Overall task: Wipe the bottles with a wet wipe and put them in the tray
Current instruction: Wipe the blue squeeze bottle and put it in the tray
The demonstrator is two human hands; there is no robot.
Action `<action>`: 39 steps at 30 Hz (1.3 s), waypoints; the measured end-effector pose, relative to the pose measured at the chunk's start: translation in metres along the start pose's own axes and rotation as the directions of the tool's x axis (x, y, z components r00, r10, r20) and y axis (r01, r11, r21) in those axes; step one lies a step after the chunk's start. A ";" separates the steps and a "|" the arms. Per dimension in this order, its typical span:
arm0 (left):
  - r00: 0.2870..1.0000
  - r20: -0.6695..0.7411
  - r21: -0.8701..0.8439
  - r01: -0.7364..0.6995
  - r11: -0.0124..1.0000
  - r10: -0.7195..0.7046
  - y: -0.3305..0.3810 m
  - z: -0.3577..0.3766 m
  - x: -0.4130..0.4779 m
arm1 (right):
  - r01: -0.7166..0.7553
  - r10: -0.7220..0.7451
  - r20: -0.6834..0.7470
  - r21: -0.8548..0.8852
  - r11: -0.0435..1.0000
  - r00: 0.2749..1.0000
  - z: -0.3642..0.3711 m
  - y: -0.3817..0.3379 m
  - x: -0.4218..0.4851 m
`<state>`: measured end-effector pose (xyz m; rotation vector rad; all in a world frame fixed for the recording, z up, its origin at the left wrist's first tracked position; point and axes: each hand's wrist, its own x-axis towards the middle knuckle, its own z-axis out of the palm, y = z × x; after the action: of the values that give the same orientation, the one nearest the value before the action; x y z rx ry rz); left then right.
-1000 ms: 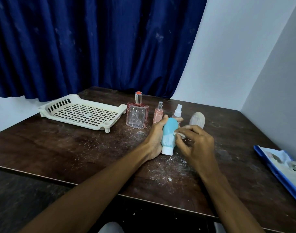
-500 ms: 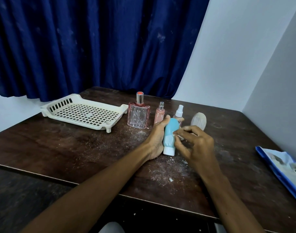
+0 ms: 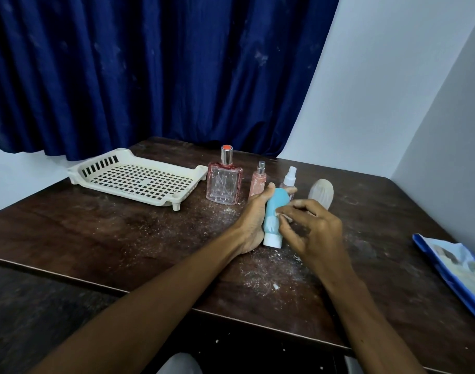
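My left hand [image 3: 251, 220] grips a light blue bottle [image 3: 274, 211] that stands cap-down on its white cap on the table. My right hand [image 3: 310, 229] pinches a small white wet wipe [image 3: 284, 215] against the bottle's right side. Behind them stand a square pink perfume bottle [image 3: 224, 182], a slim pink spray bottle [image 3: 258, 180] and a small clear spray bottle [image 3: 289, 179], partly hidden by my fingers. A whitish ribbed oval bottle [image 3: 321, 192] stands to the right. The white perforated tray [image 3: 139, 178] sits at the back left with nothing in it.
The dark wooden table [image 3: 122, 238] is strewn with white crumbs and dust around my hands. A blue-edged packet [image 3: 455, 268] lies at the right edge. A blue curtain [image 3: 149, 71] hangs behind, and white walls close in at the right.
My right hand with the wipe has slid a little down the blue bottle's side. The left hand keeps its grip, and the other bottles and tray have not moved.
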<state>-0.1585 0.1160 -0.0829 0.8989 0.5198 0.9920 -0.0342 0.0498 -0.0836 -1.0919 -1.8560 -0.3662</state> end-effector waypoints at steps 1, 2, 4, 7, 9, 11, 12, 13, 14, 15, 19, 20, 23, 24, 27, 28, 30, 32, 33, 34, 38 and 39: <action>1.000 0.001 0.002 -0.001 1.000 0.001 0.000 0.000 0.000 | -0.010 0.010 0.002 0.005 1.000 1.000 -0.001 0.001 -0.001; 1.000 0.001 0.003 0.000 1.000 0.000 -0.001 0.000 -0.001 | -0.030 0.030 -0.001 0.010 0.999 1.000 -0.003 0.002 -0.001; 1.000 0.003 -0.002 0.001 1.000 -0.001 -0.001 0.000 -0.001 | -0.056 0.056 -0.008 0.012 0.998 0.998 -0.004 0.003 -0.001; 1.000 0.012 -0.013 0.001 1.000 -0.001 0.000 0.000 -0.001 | -0.007 0.007 0.007 -0.008 1.000 1.000 -0.001 -0.001 0.000; 1.000 0.016 0.005 -0.008 1.000 0.008 0.000 0.001 -0.002 | 0.006 -0.006 0.018 -0.013 1.000 1.000 -0.001 -0.003 -0.001; 1.000 0.020 0.032 -0.021 0.999 0.020 0.000 0.001 -0.003 | -0.020 0.020 0.002 -0.016 1.000 1.000 -0.003 0.000 -0.002; 0.999 0.021 0.038 -0.026 0.999 0.025 0.000 0.000 -0.003 | -0.033 0.033 -0.004 -0.016 0.999 0.999 -0.003 0.001 -0.001; 0.999 0.024 0.038 -0.029 0.999 0.028 0.000 0.000 -0.003 | -0.037 0.037 -0.004 -0.019 0.999 0.999 -0.003 0.001 -0.001; 0.999 0.024 0.034 -0.030 0.999 0.029 0.000 0.000 -0.003 | -0.032 0.032 -0.002 -0.024 0.999 0.999 -0.002 0.000 0.000; 0.999 0.018 0.032 -0.030 0.999 0.030 0.000 0.000 -0.002 | -0.020 0.020 0.001 -0.030 0.999 1.000 -0.002 -0.002 0.000; 0.999 -0.010 0.027 -0.045 0.999 0.045 -0.001 0.000 -0.002 | -0.003 0.004 0.017 -0.029 1.000 1.000 -0.002 -0.003 -0.001; 0.999 -0.005 0.026 -0.044 0.999 0.044 -0.001 0.000 -0.002 | -0.009 0.010 0.017 -0.026 1.000 1.000 -0.003 -0.002 -0.001; 0.999 0.005 0.007 -0.043 0.999 0.043 0.000 0.000 -0.002 | -0.012 0.012 0.019 -0.019 1.000 1.000 -0.001 -0.002 0.000; 0.999 0.005 0.009 -0.049 0.999 0.049 0.000 0.000 -0.002 | -0.006 0.006 0.019 -0.017 1.000 1.000 0.000 -0.003 0.000; 0.997 -0.004 0.026 -0.074 0.997 0.074 0.000 0.001 -0.003 | 0.003 -0.003 0.012 -0.004 1.000 1.000 -0.001 -0.002 -0.001; 0.997 -0.004 0.028 -0.082 0.996 0.082 -0.001 0.001 -0.003 | -0.004 0.004 0.004 0.005 1.000 1.000 -0.001 -0.001 -0.002; 0.995 -0.010 0.030 -0.094 0.995 0.095 -0.001 0.001 -0.003 | -0.023 0.023 -0.017 0.012 1.000 1.000 -0.001 0.001 -0.001; 0.995 -0.017 0.031 -0.099 0.995 0.099 -0.001 0.001 -0.002 | -0.011 0.011 -0.011 -0.009 1.000 1.000 0.000 -0.002 0.001; 0.995 -0.015 0.022 -0.095 0.995 0.096 -0.001 0.001 -0.002 | 0.006 -0.006 0.004 -0.022 1.000 1.000 0.001 -0.003 0.001; 0.996 -0.013 0.011 -0.091 0.996 0.091 -0.001 0.001 -0.002 | 0.022 -0.022 0.020 -0.032 0.999 1.000 0.001 -0.004 0.000; 0.996 -0.030 -0.002 -0.084 0.996 0.084 0.000 0.000 -0.002 | -0.028 0.028 0.005 -0.021 0.999 1.000 -0.002 0.000 -0.001; 0.996 -0.030 -0.003 -0.086 0.996 0.086 0.000 0.000 -0.002 | -0.043 0.043 -0.003 -0.018 0.999 0.999 -0.002 0.001 -0.001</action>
<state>-0.1598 0.1143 -0.0832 0.9101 0.5073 1.0860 -0.0320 0.0487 -0.0831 -1.1415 -1.8273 -0.3603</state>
